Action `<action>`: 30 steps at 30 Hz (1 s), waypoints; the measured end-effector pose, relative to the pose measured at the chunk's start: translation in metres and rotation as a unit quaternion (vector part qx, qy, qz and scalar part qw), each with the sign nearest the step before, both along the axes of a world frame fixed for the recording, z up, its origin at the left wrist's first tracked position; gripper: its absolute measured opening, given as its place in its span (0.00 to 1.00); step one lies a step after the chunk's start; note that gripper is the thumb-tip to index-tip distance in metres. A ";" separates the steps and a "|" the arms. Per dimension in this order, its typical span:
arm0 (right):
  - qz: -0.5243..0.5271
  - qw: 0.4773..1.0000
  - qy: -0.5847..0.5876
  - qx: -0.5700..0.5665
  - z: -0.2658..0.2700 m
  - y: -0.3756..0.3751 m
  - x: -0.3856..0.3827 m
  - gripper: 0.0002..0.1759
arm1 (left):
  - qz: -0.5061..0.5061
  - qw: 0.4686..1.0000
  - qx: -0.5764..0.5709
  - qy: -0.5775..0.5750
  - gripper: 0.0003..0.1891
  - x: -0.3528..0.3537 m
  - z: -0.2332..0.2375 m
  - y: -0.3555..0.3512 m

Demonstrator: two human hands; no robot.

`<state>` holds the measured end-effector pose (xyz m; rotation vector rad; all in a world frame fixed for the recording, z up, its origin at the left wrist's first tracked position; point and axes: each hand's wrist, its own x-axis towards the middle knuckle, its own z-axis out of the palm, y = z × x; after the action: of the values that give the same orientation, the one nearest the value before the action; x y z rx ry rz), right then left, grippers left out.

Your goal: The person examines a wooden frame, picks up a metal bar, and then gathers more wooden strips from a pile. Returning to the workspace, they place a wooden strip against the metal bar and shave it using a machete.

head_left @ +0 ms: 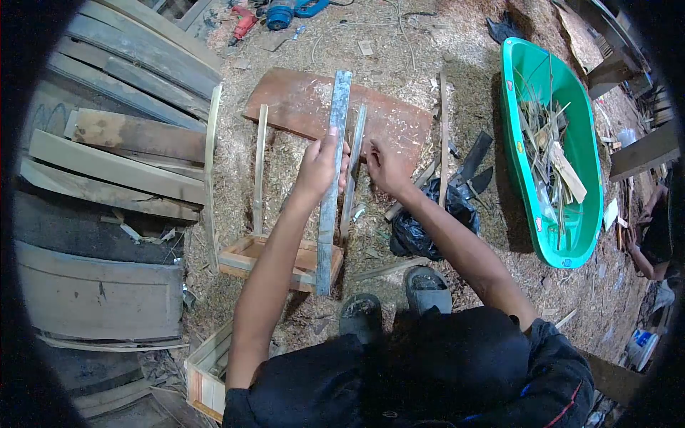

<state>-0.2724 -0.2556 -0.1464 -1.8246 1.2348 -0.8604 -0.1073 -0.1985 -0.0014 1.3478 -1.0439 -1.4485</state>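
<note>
My left hand (323,165) is wrapped round a long grey wooden strip (330,221), held lengthwise away from me. The strip's near end is over a shallow wooden box frame (246,255). Just right of it, a thinner wooden strip (354,160) stands out from the same frame, and another upright strip (260,164) rises at its left side. My right hand (386,167) is near the thinner strip, its fingers curled together; whether something small is between them is hidden. Beyond both hands lies a reddish-brown board (285,100) with shavings on it.
Planks (135,135) are stacked at left. A green tub (510,135) with wood scraps stands at right, a black plastic bag (421,232) nearer. Red (244,23) and blue (280,14) tools lie at the top. Another person's arm (640,260) shows at far right.
</note>
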 end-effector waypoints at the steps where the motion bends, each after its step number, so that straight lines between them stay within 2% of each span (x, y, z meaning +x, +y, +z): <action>1: -0.022 0.999 -0.025 0.003 -0.003 -0.003 0.003 0.27 | 0.003 1.000 0.006 -0.007 0.26 -0.001 0.003 0.002; 4: -0.073 0.996 -0.049 -0.023 -0.008 -0.010 0.011 0.19 | 0.004 1.000 -0.003 -0.024 0.28 -0.001 0.004 0.005; 5: -0.076 0.995 -0.060 0.017 -0.008 -0.015 0.016 0.18 | 0.003 1.000 -0.010 -0.029 0.29 -0.001 0.003 0.006; 7: -0.080 0.989 -0.083 0.094 -0.012 -0.029 0.024 0.18 | -0.002 1.000 -0.011 -0.027 0.28 -0.002 0.003 0.008; 10: -0.064 0.984 -0.070 0.151 -0.008 -0.041 0.028 0.19 | -0.007 1.000 -0.013 -0.019 0.28 -0.003 0.003 0.013; 13: -0.062 0.984 -0.030 0.165 -0.003 -0.044 0.026 0.20 | -0.003 1.000 -0.008 -0.023 0.27 -0.002 0.004 0.015; 23: -0.054 0.990 -0.045 0.125 -0.015 -0.047 0.027 0.20 | -0.003 1.000 0.010 -0.003 0.28 -0.003 0.006 0.011; 28: -0.093 0.987 -0.074 0.106 0.008 -0.035 0.001 0.20 | 0.000 1.000 -0.005 -0.023 0.27 -0.003 0.005 0.013; 29: -0.113 0.986 -0.027 0.117 0.031 -0.025 -0.008 0.18 | 0.001 1.000 -0.009 -0.025 0.26 -0.003 0.004 0.013; 30: -0.129 0.991 0.018 0.030 0.024 -0.028 -0.020 0.18 | 0.007 1.000 -0.013 -0.025 0.25 -0.003 0.003 0.014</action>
<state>-0.2925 -0.2832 -0.1224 -1.6618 1.5268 -0.9231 -0.1103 -0.1847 0.0015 1.3760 -1.0795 -1.3921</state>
